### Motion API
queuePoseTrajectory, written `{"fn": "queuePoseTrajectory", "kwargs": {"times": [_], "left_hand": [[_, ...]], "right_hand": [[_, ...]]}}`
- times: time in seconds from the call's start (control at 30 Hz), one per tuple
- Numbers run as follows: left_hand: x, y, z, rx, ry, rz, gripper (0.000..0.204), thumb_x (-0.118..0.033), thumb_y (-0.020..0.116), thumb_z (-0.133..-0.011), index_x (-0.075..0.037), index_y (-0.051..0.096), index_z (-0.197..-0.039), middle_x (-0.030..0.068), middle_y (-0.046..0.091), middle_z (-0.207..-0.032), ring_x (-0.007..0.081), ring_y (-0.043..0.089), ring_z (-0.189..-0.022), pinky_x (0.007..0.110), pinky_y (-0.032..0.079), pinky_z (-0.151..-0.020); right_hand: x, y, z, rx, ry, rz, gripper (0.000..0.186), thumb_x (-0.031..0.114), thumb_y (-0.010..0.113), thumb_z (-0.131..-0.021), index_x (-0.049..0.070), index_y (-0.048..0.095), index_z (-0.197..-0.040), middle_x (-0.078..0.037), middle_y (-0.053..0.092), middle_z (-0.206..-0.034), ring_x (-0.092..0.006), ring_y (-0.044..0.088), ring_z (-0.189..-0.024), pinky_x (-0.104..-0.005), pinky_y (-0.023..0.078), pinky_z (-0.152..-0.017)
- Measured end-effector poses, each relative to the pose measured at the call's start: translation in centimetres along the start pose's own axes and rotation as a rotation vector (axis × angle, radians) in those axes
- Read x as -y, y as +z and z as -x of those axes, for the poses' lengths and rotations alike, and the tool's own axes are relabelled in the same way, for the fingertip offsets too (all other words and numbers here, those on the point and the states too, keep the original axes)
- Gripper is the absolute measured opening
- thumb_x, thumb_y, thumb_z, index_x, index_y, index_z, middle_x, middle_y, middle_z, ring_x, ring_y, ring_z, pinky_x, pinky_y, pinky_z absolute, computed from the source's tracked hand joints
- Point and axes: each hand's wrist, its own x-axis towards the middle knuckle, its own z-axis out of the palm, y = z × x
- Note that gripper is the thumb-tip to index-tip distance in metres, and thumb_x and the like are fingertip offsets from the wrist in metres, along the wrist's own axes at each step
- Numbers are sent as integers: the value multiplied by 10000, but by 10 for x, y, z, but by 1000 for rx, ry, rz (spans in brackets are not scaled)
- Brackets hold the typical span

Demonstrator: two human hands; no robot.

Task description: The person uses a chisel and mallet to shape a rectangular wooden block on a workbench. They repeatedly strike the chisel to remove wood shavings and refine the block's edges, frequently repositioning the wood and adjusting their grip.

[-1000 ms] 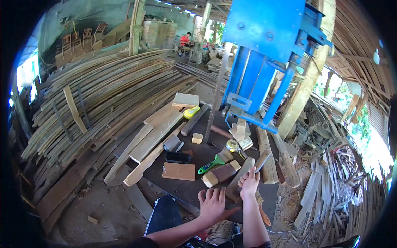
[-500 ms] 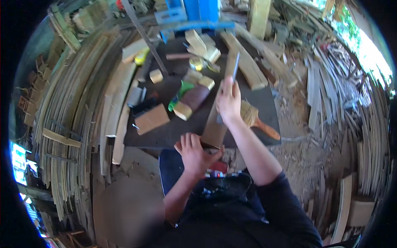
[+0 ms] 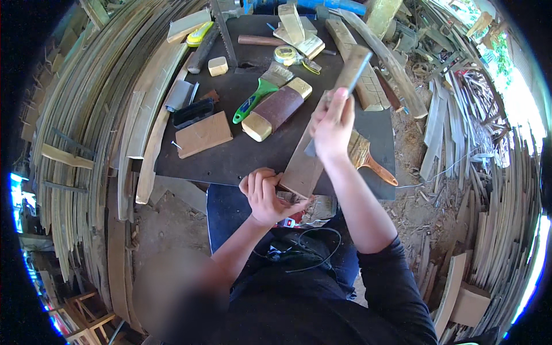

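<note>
A brown wooden board (image 3: 298, 175) lies lengthwise at the front edge of the dark bench, its end slightly overhanging. My left hand (image 3: 263, 194) is closed round that near end, fingers curled at its side and thumb along the end. My right hand (image 3: 334, 122) is closed on a long flat tool (image 3: 355, 67) with a shiny metal edge, held lengthwise over the board; whether it touches the board I cannot tell. A wide wooden-handled brush (image 3: 376, 169) lies right of my right hand. Left of it are a sanding block (image 3: 278, 109) and a green-handled brush (image 3: 254, 99).
On the bench (image 3: 215, 167) sit a brown block (image 3: 202, 135), black case (image 3: 185, 118), tape measure (image 3: 287, 55), wood offcuts (image 3: 293, 29) and long planks (image 3: 155, 92). An upright saw blade (image 3: 224, 40) stands at the back. Stacked timber (image 3: 75, 126) flanks both sides.
The view has swung down onto the bench. My right hand and its tool have shifted forward along the board, away from my body, while my left hand has settled round the board's near end.
</note>
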Motion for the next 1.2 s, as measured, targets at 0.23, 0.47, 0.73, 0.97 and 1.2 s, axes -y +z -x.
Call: {"fn": "queuePoseTrajectory", "kwargs": {"times": [0.23,0.47,0.73,0.97,1.2], "left_hand": [[8,5,6,-14,-8,49,789,-664,854,-568,-41,559,-951,109,560,-952,271,555,-906,426,320,-869],[6,-2,5,17,-28,18,785,-691,833,-573,-48,587,-949,105,582,-985,265,574,-943,426,318,-875],[7,-2,4,-64,-53,20,702,-698,759,-664,-56,624,-913,71,581,-917,224,594,-893,381,336,-869],[7,4,5,-58,-42,18,773,-718,782,-617,-30,632,-934,81,588,-910,255,597,-899,415,339,-869],[6,-1,0,-39,-38,36,773,-706,809,-598,-42,605,-937,87,588,-930,252,592,-923,425,331,-865]], "right_hand": [[7,9,54,132,93,-90,408,561,417,-1038,154,428,-1065,49,317,-589,-65,261,-408,-250,188,-388],[14,-7,13,-119,233,-212,387,548,455,-1031,168,435,-1099,62,352,-620,-62,312,-437,-235,242,-388],[20,-4,50,-10,143,-78,411,579,465,-1015,171,466,-1067,65,262,-623,-47,208,-462,-240,151,-427],[19,-22,50,1,178,-31,482,645,442,-992,175,433,-1096,77,264,-589,-59,242,-443,-256,180,-417],[18,-34,-14,-96,13,5,445,606,445,-1010,165,444,-1069,58,282,-605,-56,251,-446,-255,181,-405]]}}
